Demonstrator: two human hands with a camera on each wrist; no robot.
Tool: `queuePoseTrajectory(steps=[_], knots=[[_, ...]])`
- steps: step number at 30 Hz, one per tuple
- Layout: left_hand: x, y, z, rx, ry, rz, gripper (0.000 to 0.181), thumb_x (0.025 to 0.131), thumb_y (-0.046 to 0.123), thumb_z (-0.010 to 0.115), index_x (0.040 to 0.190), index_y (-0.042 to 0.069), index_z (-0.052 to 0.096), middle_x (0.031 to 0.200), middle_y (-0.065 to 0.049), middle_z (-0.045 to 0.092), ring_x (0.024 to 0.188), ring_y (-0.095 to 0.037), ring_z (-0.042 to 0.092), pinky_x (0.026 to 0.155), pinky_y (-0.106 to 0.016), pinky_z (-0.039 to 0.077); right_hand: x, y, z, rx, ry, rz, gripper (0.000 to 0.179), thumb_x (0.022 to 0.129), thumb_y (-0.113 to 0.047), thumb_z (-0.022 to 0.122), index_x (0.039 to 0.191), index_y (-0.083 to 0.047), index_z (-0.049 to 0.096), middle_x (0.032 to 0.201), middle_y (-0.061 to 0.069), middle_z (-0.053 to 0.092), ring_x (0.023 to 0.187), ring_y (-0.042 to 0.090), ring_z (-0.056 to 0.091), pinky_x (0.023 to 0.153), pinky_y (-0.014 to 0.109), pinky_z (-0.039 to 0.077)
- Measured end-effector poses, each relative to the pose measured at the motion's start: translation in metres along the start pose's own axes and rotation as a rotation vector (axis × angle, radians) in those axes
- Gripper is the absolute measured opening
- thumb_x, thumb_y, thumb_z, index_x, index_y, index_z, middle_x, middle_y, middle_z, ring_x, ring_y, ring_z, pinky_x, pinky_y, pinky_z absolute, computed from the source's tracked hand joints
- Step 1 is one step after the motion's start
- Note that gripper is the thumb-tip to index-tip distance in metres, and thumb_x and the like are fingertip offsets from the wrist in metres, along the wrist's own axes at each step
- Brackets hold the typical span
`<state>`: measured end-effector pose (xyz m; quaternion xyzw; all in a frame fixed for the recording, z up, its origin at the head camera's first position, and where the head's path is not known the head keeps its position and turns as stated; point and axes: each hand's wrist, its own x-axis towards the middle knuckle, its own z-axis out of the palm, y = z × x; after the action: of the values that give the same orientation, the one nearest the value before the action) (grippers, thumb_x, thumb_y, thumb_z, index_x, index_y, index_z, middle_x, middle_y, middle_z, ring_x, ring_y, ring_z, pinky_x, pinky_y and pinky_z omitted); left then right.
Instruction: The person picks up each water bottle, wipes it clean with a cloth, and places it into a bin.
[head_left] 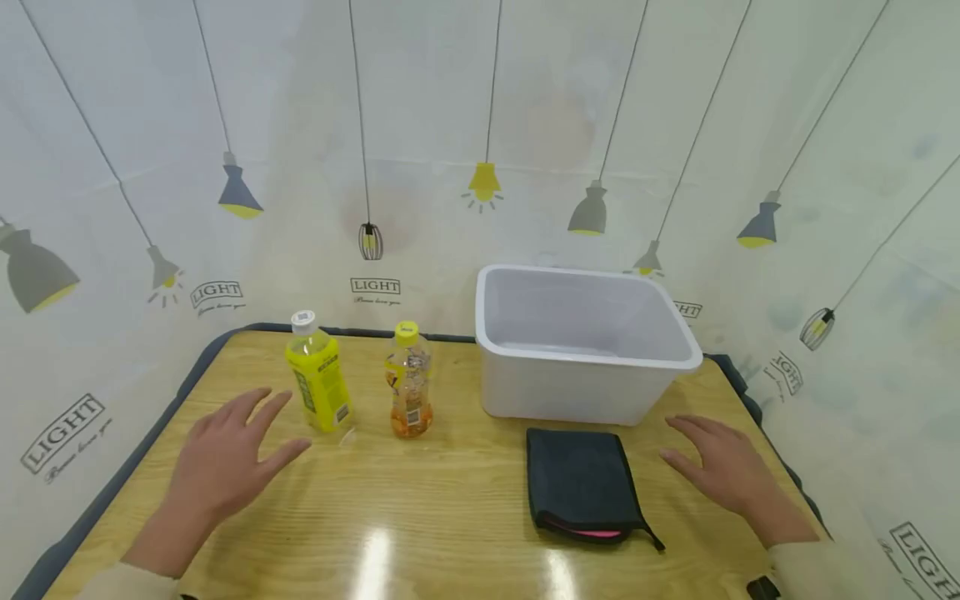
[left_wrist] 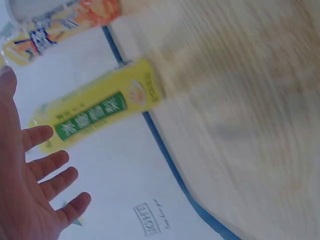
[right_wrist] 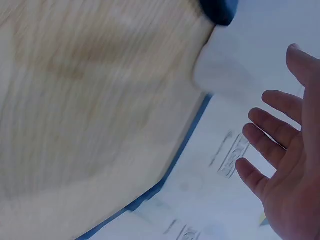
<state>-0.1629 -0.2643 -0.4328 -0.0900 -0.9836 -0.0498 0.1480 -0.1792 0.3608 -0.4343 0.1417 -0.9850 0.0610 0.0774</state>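
Standing upright: yellow-wrapped plastic bottle (head_left: 321, 379)

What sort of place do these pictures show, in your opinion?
Probably a small indoor booth, perhaps arranged for practice. A pale wall covering, printed with lamps, closes in three sides of the wooden table, where a white tub stands.

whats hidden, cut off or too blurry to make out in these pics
- Dark pouch contents: head view, its cover hides all but a pink sliver at the opening.
- White bin, near part of its floor: head view, hidden by its front wall.
- Yellow-labelled bottle, barcode digits: head view, too small.
- Right hand: right wrist view, cut off by the right edge.
- Wall lettering: right wrist view, blurred.
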Motion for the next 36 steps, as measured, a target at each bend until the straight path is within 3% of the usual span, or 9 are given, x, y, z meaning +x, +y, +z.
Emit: queuePoseTrajectory(steps=[5,10,15,18,23,27,36], knots=[[0.004,0.025,-0.009,-0.036,0.108,0.102,0.066,0.088,0.060,0.059,0.136,0.014,0.054,0.136,-0.014,0.053,0.123,-0.038,0.051,0.095,-0.062,0.043,0.007,-0.027,-0.001,0.009,0.029,-0.077,0.052,0.093,-0.045,0.061,0.131,-0.009,0.060,0.129,0.015,0.062,0.119,0.040,0.058,0.095,0.062,0.043],[0.012,0.051,-0.015,-0.104,0.109,0.156,0.064,0.089,0.056,0.060,0.138,0.016,0.052,0.136,-0.012,0.055,0.122,-0.037,0.054,0.097,-0.059,0.045,0.014,-0.056,0.008,0.003,0.025,-0.168,0.053,0.092,-0.047,0.061,0.131,-0.011,0.061,0.130,0.011,0.063,0.118,0.036,0.059,0.097,0.058,0.045],[0.028,0.069,-0.016,-0.160,0.147,0.210,0.069,0.090,0.053,0.061,0.147,0.019,0.041,0.142,-0.010,0.051,0.124,-0.036,0.053,0.099,-0.058,0.043,0.022,-0.084,0.022,0.000,-0.042,-0.228,0.057,0.093,-0.052,0.058,0.135,-0.014,0.057,0.136,0.008,0.059,0.123,0.031,0.057,0.102,0.055,0.043],[0.040,0.079,-0.017,-0.209,0.181,0.220,0.072,0.090,0.050,0.063,0.149,0.018,0.037,0.145,-0.010,0.047,0.128,-0.035,0.050,0.099,-0.058,0.042,0.024,-0.098,0.029,0.037,-0.126,-0.228,0.062,0.094,-0.056,0.053,0.140,-0.015,0.052,0.142,0.007,0.054,0.129,0.031,0.052,0.106,0.055,0.039],[0.063,0.094,-0.019,-0.284,0.212,0.215,0.077,0.090,0.047,0.065,0.151,0.016,0.032,0.148,-0.013,0.043,0.134,-0.034,0.043,0.105,-0.057,0.039,0.022,-0.114,0.041,0.135,-0.245,-0.216,0.072,0.094,-0.063,0.047,0.148,-0.016,0.042,0.153,0.008,0.041,0.139,0.031,0.043,0.111,0.058,0.032],[0.081,0.103,-0.019,-0.327,0.175,0.161,0.076,0.092,0.050,0.060,0.152,0.014,0.029,0.151,-0.013,0.039,0.137,-0.035,0.040,0.109,-0.058,0.036,0.018,-0.122,0.052,0.171,-0.302,-0.210,0.078,0.093,-0.065,0.046,0.152,-0.016,0.034,0.160,0.007,0.029,0.146,0.031,0.031,0.115,0.061,0.023],[0.111,0.118,-0.015,-0.366,0.122,0.066,0.074,0.095,0.057,0.049,0.152,0.014,0.030,0.155,-0.013,0.034,0.142,-0.036,0.033,0.112,-0.061,0.030,0.007,-0.133,0.070,0.122,-0.301,-0.229,0.092,0.087,-0.068,0.053,0.155,-0.014,0.024,0.163,0.008,0.019,0.151,0.032,0.020,0.116,0.068,0.011]])
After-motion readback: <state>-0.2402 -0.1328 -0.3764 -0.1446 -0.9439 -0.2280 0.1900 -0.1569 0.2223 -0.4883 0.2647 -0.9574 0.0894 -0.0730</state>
